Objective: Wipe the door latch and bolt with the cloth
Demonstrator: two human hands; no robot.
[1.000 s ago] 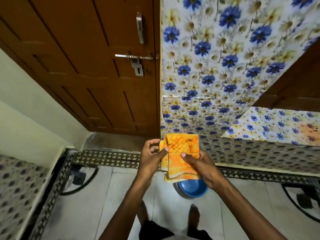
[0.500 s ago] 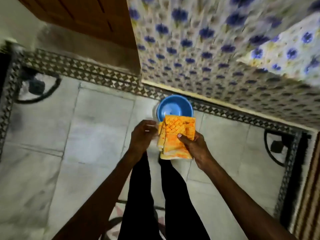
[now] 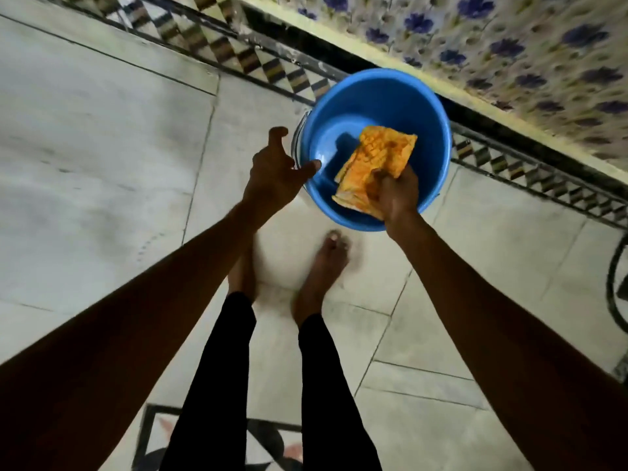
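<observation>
A folded orange cloth [image 3: 377, 161] with a grid pattern hangs over the mouth of a blue bucket [image 3: 431, 117] on the floor. My right hand [image 3: 397, 195] grips the cloth's near edge above the bucket's front rim. My left hand [image 3: 275, 171] is off the cloth, fingers spread, beside the bucket's left rim with the thumb near it. The door, its latch and its bolt are out of view.
I look straight down at a pale tiled floor [image 3: 102, 164] with a patterned border strip [image 3: 238, 52]. A wall with blue flower wallpaper [image 3: 509, 56] runs along the upper right behind the bucket. My bare feet [image 3: 326, 263] stand just before the bucket.
The view dropped from the door to the floor. My left hand let go of the cloth and opened. My right hand carried the cloth down over the bucket, which now looks much closer.
</observation>
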